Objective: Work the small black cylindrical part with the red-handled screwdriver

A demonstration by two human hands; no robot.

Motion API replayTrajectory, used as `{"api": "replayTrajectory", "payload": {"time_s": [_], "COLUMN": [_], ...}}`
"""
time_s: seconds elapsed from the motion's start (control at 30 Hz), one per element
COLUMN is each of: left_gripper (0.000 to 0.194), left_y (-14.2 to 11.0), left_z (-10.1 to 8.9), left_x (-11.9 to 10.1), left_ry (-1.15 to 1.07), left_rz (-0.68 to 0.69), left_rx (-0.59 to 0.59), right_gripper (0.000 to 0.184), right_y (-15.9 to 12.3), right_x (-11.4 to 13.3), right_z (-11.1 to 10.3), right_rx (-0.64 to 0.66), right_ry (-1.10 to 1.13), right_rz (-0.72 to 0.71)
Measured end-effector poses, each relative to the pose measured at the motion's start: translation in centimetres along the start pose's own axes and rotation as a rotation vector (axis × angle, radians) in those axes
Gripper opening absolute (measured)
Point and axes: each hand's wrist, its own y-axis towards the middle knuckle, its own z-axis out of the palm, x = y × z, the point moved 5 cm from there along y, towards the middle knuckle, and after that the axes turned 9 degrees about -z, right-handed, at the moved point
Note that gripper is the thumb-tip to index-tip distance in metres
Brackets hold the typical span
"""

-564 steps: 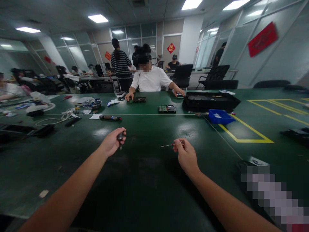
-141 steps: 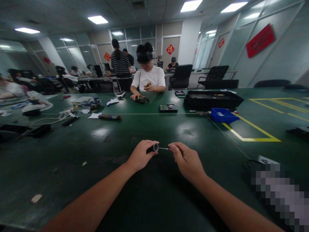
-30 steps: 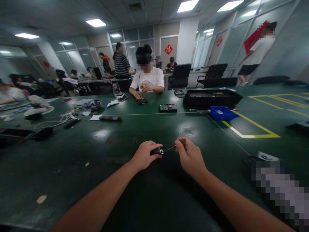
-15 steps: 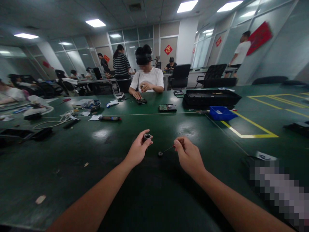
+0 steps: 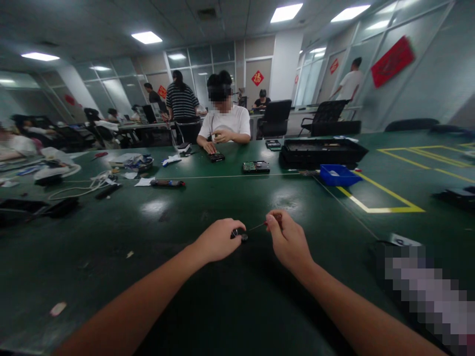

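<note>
My left hand point(image 5: 221, 240) is closed round a small metal ring-shaped part point(image 5: 234, 234), low over the green table point(image 5: 178, 291). Only a bit of that part shows between thumb and fingers. Right beside the fingertips is a small dark round piece point(image 5: 244, 238); whether they touch it I cannot tell. My right hand point(image 5: 288, 236) grips a screwdriver point(image 5: 265, 223) by its reddish handle. Its thin shaft points left, with the tip near the dark piece and my left fingertips.
Across the table a person point(image 5: 224, 123) handles a hard drive point(image 5: 215, 156). Another drive point(image 5: 256, 166), a black tray point(image 5: 322, 152) and a blue bin point(image 5: 339, 175) stand further back. A dark pen-like tool point(image 5: 167, 183) and cables point(image 5: 85, 188) lie left.
My left hand has come down and to the right with the metal ring, and turned over, next to the dark round piece. My right hand has barely moved with the screwdriver.
</note>
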Motion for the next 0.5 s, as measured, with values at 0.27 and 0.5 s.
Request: {"api": "replayTrajectory", "payload": {"time_s": [0.27,0.5], "left_gripper": [0.021,0.027], "left_y": [1.2,1.5], "left_z": [2.0,-0.9], "left_x": [0.4,4.8], "left_ry": [0.206,-0.491], "left_rz": [0.048,-0.267], "left_rx": [0.033,0.052], "right_gripper": [0.023,0.023], "right_y": [-0.1,-0.1], "right_x": [0.3,0.3], "right_z": [-0.1,-0.2], "right_rx": [0.031,0.044], "right_ry": [-0.018,0.011], "right_rz": [-0.02,0.002]}}
